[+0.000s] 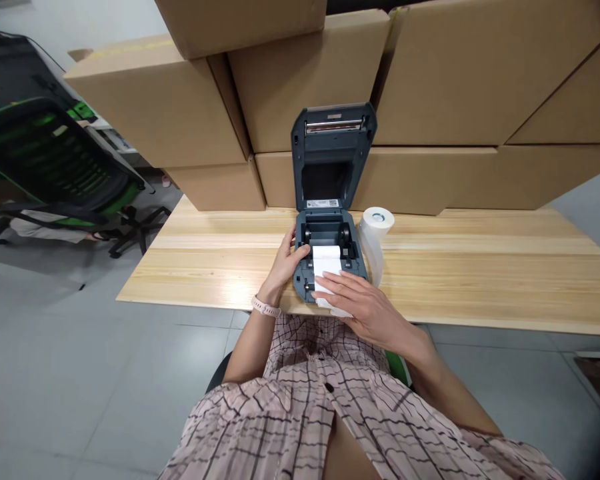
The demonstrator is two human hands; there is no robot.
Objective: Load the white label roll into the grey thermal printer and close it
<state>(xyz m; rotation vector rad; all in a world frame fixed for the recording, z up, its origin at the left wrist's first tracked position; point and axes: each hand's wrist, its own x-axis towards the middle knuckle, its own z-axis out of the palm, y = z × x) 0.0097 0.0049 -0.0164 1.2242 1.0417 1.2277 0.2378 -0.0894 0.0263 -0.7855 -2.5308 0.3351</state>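
Observation:
A dark grey label printer (303,280) stands at the table's front edge with its lid (333,160) raised. White label paper (326,257) lies inside the printer body and runs forward over its front. My left hand (283,260) grips the printer's left side, thumb on the inner rim and fingers along the outer wall. Across the front of the paper lies my right hand (363,303), its fingers stretched out flat; the fingertips cover part of the strip. Right beside the printer stands a roll of white labels (379,219), a loose strip of it hanging toward the front.
Stacked cardboard boxes (440,80) line the back of the wooden table (480,267), close behind the raised lid. To the left, past the table's end, are a black and green office chair (55,160) and part of a seated person (50,228).

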